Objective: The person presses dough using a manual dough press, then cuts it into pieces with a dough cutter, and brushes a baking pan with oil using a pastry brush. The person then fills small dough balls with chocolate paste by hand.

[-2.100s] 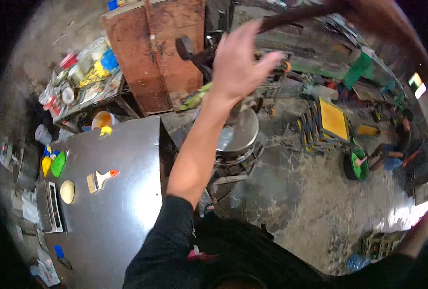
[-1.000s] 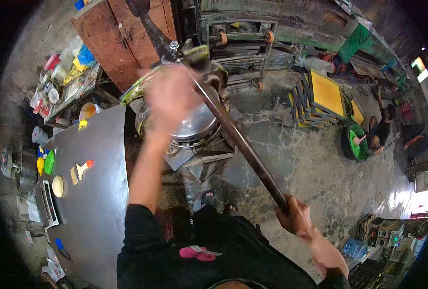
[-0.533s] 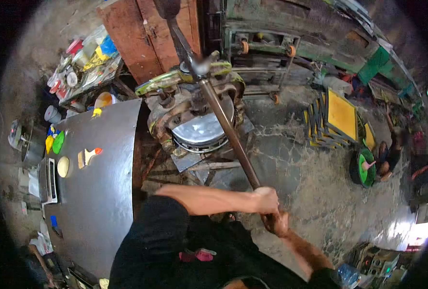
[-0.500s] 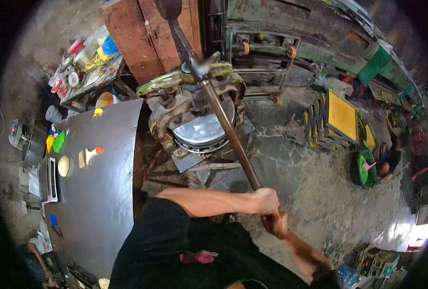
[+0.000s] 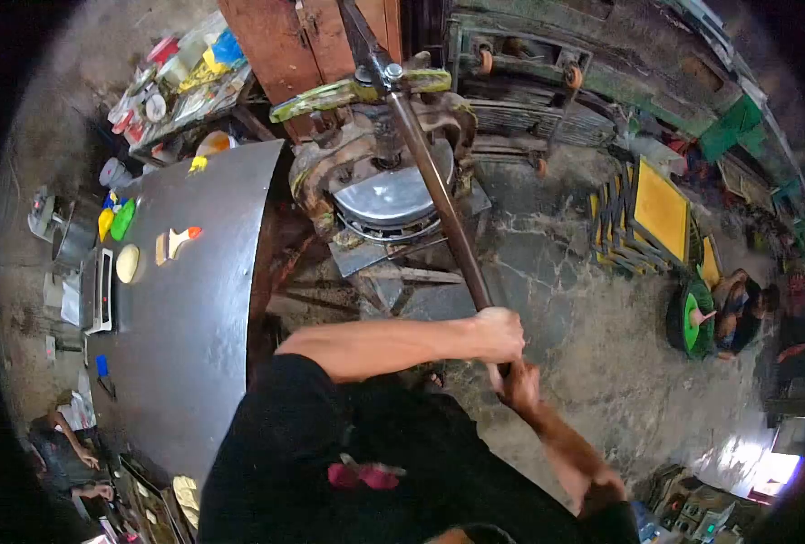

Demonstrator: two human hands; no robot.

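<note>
My left hand (image 5: 497, 335) is closed round the long metal bar (image 5: 443, 201) near its lower end. Just below it, my right hand (image 5: 518, 385) grips the end of the same bar. The bar slants up and left to a bolted joint on top of a worn press (image 5: 461, 127) with a rusty frame and yellow-green crosspiece. Under the frame sits a round shiny metal plate (image 5: 389, 198), partly hidden by the bar.
Left, a metal table (image 5: 185, 354) bears a brush (image 5: 181, 241), a dough ball (image 5: 127, 264) and a scale (image 5: 101, 290). Yellow trays (image 5: 661, 213) stand at right, near a person (image 5: 738, 313) by a green tub (image 5: 693, 317). Another person's arm (image 5: 78, 444) shows lower left.
The press, table and trays sit slightly higher and further right in view. My hands stay on the bar, the left one a little higher. More of the person at lower left shows.
</note>
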